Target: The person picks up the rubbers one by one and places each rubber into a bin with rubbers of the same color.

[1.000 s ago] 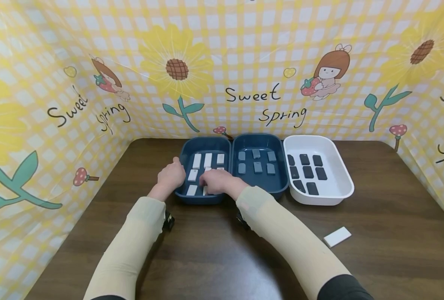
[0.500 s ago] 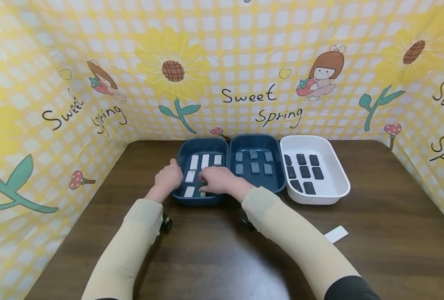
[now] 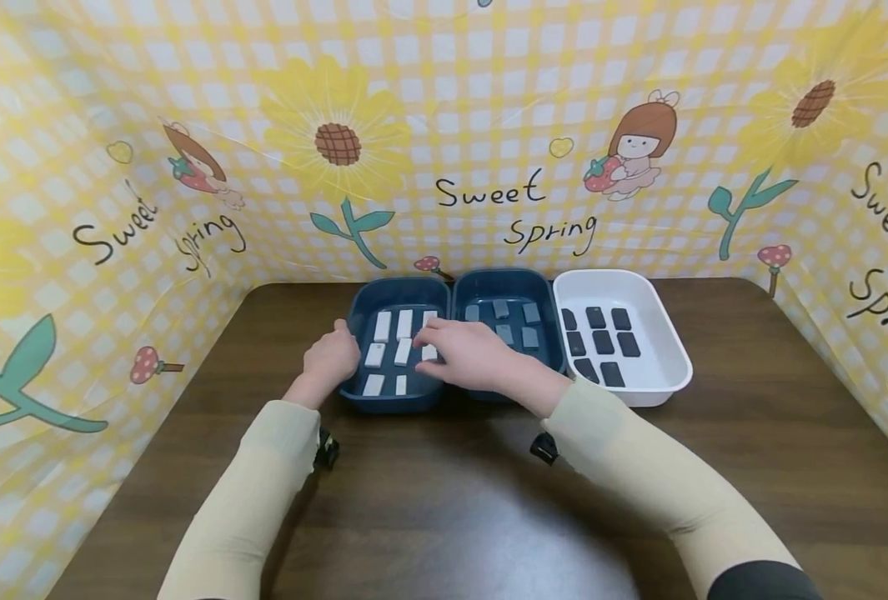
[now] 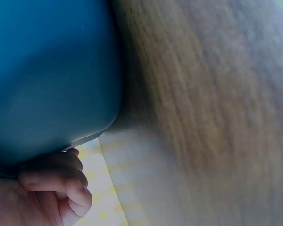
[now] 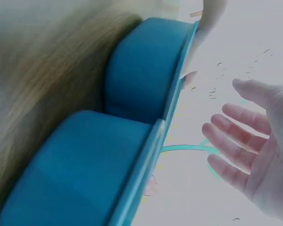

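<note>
At the left side of a dark blue tray (image 3: 394, 405), my left hand (image 3: 331, 360) grips the rim with curled fingers; the left wrist view shows these fingers (image 4: 70, 186) against the tray's edge. Rows of white rectangular blocks (image 3: 374, 355) lie inside this tray. Above its right side hovers my right hand (image 3: 466, 354), fingers spread and nothing held. Its loose, slightly bent fingers (image 5: 231, 146) also appear beside the tray rims in the right wrist view. Some white blocks at the right are partly covered by this hand.
A second blue tray (image 3: 507, 273) with grey-blue pieces (image 3: 529, 337) adjoins on the right, partly behind my right hand. Beyond it stands a white tray (image 3: 642, 397) holding several black pieces (image 3: 603, 342). All stand on a brown wooden table (image 3: 413, 500) before a patterned cloth (image 3: 489, 125).
My right hand has come away from a white block at the tray's front, moving right with its fingers opening. The white piece on the table is now hidden by my right arm. My left hand stays.
</note>
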Motion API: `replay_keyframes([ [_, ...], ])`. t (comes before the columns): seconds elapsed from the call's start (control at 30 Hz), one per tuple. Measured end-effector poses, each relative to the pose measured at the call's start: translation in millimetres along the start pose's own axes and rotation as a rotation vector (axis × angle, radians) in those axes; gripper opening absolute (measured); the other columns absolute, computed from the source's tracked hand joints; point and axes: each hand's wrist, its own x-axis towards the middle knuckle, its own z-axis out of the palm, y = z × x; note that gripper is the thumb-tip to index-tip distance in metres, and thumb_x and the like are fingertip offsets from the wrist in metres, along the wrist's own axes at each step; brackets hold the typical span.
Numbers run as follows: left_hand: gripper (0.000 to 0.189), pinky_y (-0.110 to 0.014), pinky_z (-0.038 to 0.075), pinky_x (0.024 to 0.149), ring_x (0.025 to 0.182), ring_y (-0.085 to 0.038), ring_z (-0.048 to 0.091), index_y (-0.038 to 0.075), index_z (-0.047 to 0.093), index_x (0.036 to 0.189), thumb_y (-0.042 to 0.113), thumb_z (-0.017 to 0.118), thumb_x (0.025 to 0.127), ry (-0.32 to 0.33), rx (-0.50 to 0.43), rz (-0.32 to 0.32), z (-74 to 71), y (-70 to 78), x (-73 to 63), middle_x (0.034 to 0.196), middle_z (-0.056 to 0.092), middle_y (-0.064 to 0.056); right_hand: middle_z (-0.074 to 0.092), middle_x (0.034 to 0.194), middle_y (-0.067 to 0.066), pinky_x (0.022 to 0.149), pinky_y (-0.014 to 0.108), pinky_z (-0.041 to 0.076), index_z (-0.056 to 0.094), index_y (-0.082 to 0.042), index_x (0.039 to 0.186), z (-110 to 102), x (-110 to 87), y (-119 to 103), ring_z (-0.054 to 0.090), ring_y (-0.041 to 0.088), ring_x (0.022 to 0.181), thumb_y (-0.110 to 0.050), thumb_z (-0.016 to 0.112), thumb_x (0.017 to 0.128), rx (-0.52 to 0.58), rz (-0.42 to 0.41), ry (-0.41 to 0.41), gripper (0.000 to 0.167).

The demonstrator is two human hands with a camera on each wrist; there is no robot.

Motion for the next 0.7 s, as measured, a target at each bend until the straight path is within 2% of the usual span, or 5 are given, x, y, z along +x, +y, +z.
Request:
replay_keyframes([
  [0.17, 0.045, -0.053, 0.05, 0.076, 0.085, -0.039, 0.06, -0.011, 0.03, 0.137, 0.021, 0.033, 0.105, 0.005, 0.008, 0.007, -3.1, -0.6, -0.3, 0.104, 0.058, -0.031, 0.061, 0.109, -0.003, 0.072, 0.022, 0.048, 0.066, -0.017, 0.119, -14.0, -25.3, 1.6, 0.057, 0.008, 0.087, -0.038, 0.065, 0.093, -0.04, -0.056, 0.066, 0.033],
  [0.37, 0.046, -0.054, 0.05, 0.076, 0.087, -0.04, 0.061, -0.012, 0.029, 0.138, 0.02, 0.033, 0.104, 0.003, 0.012, 0.006, -3.4, -0.7, 0.1, 0.106, 0.058, -0.031, 0.062, 0.107, -0.002, 0.073, 0.027, 0.05, 0.067, -0.015, 0.117, -21.8, -59.6, 15.0, 0.059, 0.01, 0.088, -0.035, 0.068, 0.092, -0.101, -0.109, 0.115, 0.032],
  [0.53, 0.047, -0.054, 0.049, 0.077, 0.088, -0.04, 0.06, -0.011, 0.028, 0.139, 0.02, 0.033, 0.104, -0.002, 0.013, 0.0, -2.3, -0.3, 0.2, 0.107, 0.058, -0.031, 0.063, 0.107, 0.001, 0.072, 0.028, 0.052, 0.067, -0.012, 0.115, -22.3, -95.8, 32.3, 0.061, 0.012, 0.086, -0.033, 0.072, 0.089, -0.107, -0.103, 0.129, 0.034],
  [0.7, 0.048, -0.055, 0.049, 0.078, 0.089, -0.041, 0.061, -0.01, 0.028, 0.14, 0.021, 0.033, 0.104, 0.005, 0.01, -0.004, -0.8, 0.3, 0.2, 0.107, 0.058, -0.031, 0.064, 0.106, 0.002, 0.072, 0.031, 0.053, 0.067, -0.009, 0.113, -18.8, -131.4, 50.0, 0.062, 0.014, 0.086, -0.029, 0.076, 0.085, -0.1, -0.054, 0.14, 0.035],
])
